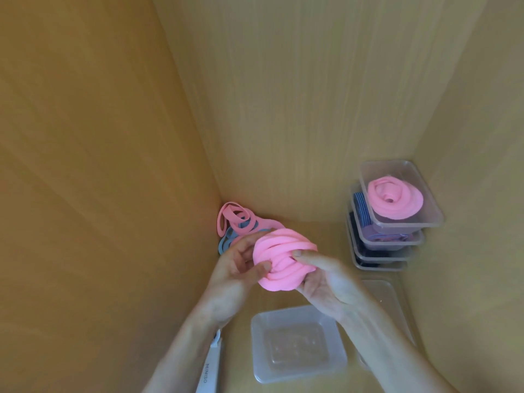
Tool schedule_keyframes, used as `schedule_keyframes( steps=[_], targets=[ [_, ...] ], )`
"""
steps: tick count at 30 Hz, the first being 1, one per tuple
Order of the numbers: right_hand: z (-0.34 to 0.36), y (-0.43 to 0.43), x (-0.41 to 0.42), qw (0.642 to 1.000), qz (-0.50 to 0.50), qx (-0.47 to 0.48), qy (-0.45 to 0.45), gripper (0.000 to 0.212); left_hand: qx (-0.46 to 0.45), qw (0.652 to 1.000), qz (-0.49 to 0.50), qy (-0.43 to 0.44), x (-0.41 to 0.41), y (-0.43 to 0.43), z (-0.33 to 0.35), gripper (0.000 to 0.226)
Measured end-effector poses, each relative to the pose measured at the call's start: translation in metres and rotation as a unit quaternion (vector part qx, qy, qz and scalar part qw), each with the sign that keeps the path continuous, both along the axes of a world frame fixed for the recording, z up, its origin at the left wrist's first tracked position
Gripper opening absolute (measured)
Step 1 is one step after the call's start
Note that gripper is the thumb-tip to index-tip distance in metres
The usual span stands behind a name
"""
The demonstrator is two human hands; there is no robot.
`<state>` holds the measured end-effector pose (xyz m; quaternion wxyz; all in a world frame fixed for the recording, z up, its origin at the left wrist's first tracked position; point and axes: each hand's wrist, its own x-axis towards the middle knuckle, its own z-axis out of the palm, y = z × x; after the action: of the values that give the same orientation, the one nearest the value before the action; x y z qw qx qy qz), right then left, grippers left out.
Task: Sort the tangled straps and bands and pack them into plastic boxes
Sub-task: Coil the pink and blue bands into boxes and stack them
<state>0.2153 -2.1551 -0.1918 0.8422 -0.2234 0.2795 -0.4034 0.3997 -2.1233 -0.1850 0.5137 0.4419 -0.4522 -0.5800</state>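
Both hands hold a coiled pink band [283,256] above the wooden shelf floor. My left hand [238,268] grips its left side, thumb on the front. My right hand [323,279] cups it from the right, thumb pressed into the coil's centre. Behind them, in the back left corner, lies a tangle of pink and blue bands [238,222]. An empty clear plastic box [297,343] sits open just below the hands. At the back right stands a stack of plastic boxes [388,231]; the top one holds another coiled pink band [395,198], lower ones hold blue and dark bands.
Wooden walls close in on the left, back and right. A clear lid or shallow box [391,302] lies on the floor right of my right forearm. A white object with printed lettering [209,364] lies by my left forearm at the bottom.
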Motion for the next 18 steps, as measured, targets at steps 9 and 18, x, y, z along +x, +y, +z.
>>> schedule_keyframes(
  steps=[9, 18],
  targets=[
    [0.003, -0.001, -0.002, 0.976, 0.133, -0.131, 0.112, 0.041, 0.005, 1.0, 0.015, -0.012, 0.0, -0.007, -0.003, 0.044],
    [-0.001, -0.007, -0.01, 0.968, 0.198, -0.135, 0.076, 0.063, 0.01, 0.997, -0.02, -0.074, -0.004, -0.018, 0.005, 0.047]
  ],
)
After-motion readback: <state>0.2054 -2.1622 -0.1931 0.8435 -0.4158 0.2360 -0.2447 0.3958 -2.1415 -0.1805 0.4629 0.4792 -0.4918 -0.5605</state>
